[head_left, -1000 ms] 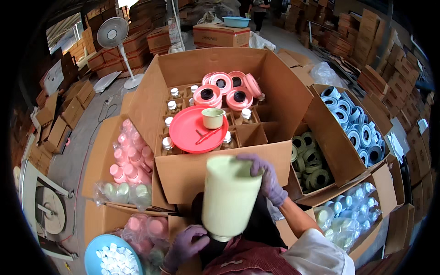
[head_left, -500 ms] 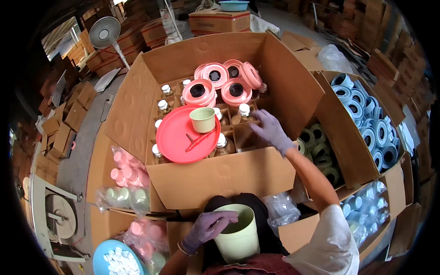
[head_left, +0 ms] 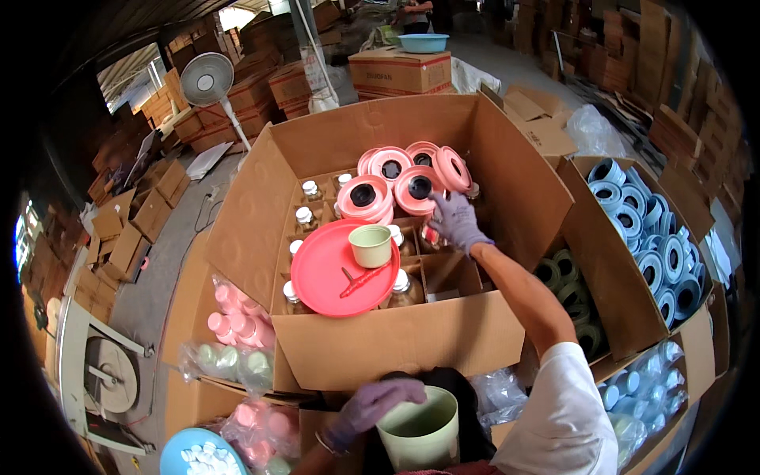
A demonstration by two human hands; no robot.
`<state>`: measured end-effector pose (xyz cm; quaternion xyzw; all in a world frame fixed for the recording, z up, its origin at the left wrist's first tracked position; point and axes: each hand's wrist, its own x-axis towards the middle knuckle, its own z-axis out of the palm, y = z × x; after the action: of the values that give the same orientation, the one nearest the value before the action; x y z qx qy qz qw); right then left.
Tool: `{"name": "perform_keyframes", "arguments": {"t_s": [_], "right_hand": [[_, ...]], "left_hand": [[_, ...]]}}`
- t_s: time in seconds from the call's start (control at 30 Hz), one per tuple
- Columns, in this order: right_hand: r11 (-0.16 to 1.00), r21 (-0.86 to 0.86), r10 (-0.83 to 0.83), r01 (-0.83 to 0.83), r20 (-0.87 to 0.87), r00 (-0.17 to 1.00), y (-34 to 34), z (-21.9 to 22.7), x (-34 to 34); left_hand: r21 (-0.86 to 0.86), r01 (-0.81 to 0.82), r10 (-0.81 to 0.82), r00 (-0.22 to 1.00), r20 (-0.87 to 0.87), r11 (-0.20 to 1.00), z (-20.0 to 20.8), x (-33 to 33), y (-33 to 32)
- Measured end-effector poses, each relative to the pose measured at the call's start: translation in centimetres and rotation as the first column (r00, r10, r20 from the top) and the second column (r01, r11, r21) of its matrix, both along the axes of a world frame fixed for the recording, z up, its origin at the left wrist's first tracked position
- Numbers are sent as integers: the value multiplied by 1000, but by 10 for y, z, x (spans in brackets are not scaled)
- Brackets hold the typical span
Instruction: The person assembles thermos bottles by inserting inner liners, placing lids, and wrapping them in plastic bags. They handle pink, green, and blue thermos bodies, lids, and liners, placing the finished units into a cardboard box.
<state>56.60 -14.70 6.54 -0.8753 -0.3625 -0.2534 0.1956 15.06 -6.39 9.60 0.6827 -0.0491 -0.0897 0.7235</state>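
Moderate, soft indoor light; windows (head_left: 131, 77) upper left washed out, surroundings near black. Green rings (head_left: 571, 291) sit in shadow; sleeve (head_left: 564, 412) bright. Glints on the plastic bag (head_left: 592, 131). Left hand (head_left: 378, 402) smeared by motion, right hand (head_left: 457, 222) a bit soft. Strong fisheye: cartons (head_left: 687, 107) at right lean and bend, corners black, far background soft.

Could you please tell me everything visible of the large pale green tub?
The pale green tub is round and smooth, apparently plastic, its shadowed open mouth facing up. It is on the person's side of the open carton, its base hidden. The gloved left hand is at its left rim; whether they touch is unclear.
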Motion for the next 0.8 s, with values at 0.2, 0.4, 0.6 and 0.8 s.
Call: {"name": "perform_keyframes", "arguments": {"t_s": [0.2,0.4,0.6,0.8], "right_hand": [[945,-1,316,-327,257,913,-57,173,-92],[831,-53,517,-554,440,734,-130,175,-240],[782,102,605,-614,110,789,-170,83,-310],[638,768,698,-53,-548,460,-186,-9,-354]], "left_hand": [[-498,-358,284,933,-222,789,1,93,7],[-832,33,66,994,84,554,1,137,-6],[-611,-345,463,885,40,712,8,104,37],[2,-308,296,916,272,951,31,35,34]]}}
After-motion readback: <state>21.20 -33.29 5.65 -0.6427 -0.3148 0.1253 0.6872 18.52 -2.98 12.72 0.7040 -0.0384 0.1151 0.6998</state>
